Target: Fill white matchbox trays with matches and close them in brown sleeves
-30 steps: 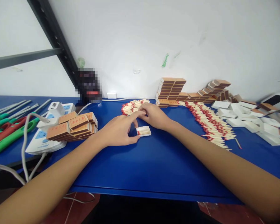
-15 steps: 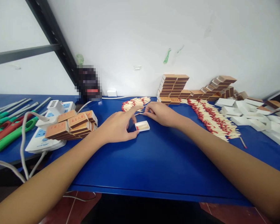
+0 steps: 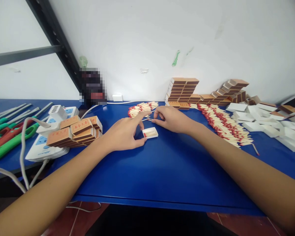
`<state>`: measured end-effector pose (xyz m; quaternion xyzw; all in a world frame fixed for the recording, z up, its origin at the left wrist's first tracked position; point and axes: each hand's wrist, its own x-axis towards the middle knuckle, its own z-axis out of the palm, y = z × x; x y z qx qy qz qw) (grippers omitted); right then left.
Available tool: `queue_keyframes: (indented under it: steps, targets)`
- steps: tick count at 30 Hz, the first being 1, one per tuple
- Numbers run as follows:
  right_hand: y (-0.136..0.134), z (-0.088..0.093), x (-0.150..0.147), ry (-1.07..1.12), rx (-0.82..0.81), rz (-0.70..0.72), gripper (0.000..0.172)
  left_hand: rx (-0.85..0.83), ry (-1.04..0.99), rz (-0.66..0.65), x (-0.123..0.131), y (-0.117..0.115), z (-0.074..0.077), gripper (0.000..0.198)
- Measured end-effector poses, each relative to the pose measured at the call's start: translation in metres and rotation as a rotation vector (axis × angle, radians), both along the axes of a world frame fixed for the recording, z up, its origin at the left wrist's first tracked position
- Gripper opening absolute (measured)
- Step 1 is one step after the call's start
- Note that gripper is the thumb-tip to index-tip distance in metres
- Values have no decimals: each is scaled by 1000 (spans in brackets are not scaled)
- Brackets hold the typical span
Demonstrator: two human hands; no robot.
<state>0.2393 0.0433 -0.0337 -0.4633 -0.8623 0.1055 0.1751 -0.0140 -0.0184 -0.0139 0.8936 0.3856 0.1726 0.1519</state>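
A small white matchbox tray [image 3: 155,133] lies on the blue table with several red-tipped matches [image 3: 150,133] in it. My left hand [image 3: 124,132] is at its left end, thumb against the near left corner and forefinger stretched out beyond the tray, the fingers apart. Just behind the tray, my right hand [image 3: 173,119] has thumb and forefinger pinched at the ends of a few loose matches [image 3: 147,119]. A heap of matches [image 3: 142,109] lies past both hands, partly covered by my left forefinger.
Matchboxes [image 3: 183,90] are stacked by the wall. Rows of matches [image 3: 222,124] and white trays [image 3: 267,121] spread on the right. On the left are more matchboxes [image 3: 81,127], a power strip [image 3: 43,147] with cables, and green and red long-necked lighters [image 3: 14,137].
My right hand has shifted very slightly at the loose matches, and their ends show a little more. My left hand and the tray have stayed in place.
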Motion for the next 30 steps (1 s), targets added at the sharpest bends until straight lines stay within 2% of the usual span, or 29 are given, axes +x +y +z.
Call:
queue_keyframes:
  steps: [6, 11, 15, 18, 23, 25, 27, 30]
  targets:
    - [0, 2, -3, -39, -85, -15, 17, 7, 12, 12, -1, 1, 0, 90]
    - [-1, 11, 0, -17, -124, -37, 17, 39, 14, 76, -1, 3, -3, 90]
    - [-8, 17, -3, 51, -210, 36, 21, 24, 16, 122, -1, 4, -4, 93]
    - [-16, 17, -9, 36, -235, 119, 16, 18, 20, 129, -1, 4, -3, 95]
    - [-19, 14, -13, 107, -260, 148, 17, 17, 24, 106, -2, 3, -1, 93]
    - [-15, 10, -15, 173, -221, 109, 18, 9, 31, 105, -2, 3, 0, 92]
    - [-8, 5, -18, 189, -132, 59, 11, 5, 29, 96, -2, 2, 2, 92]
    - [-1, -2, -23, 103, -49, 20, 4, -7, 22, 101, -2, 3, 3, 91]
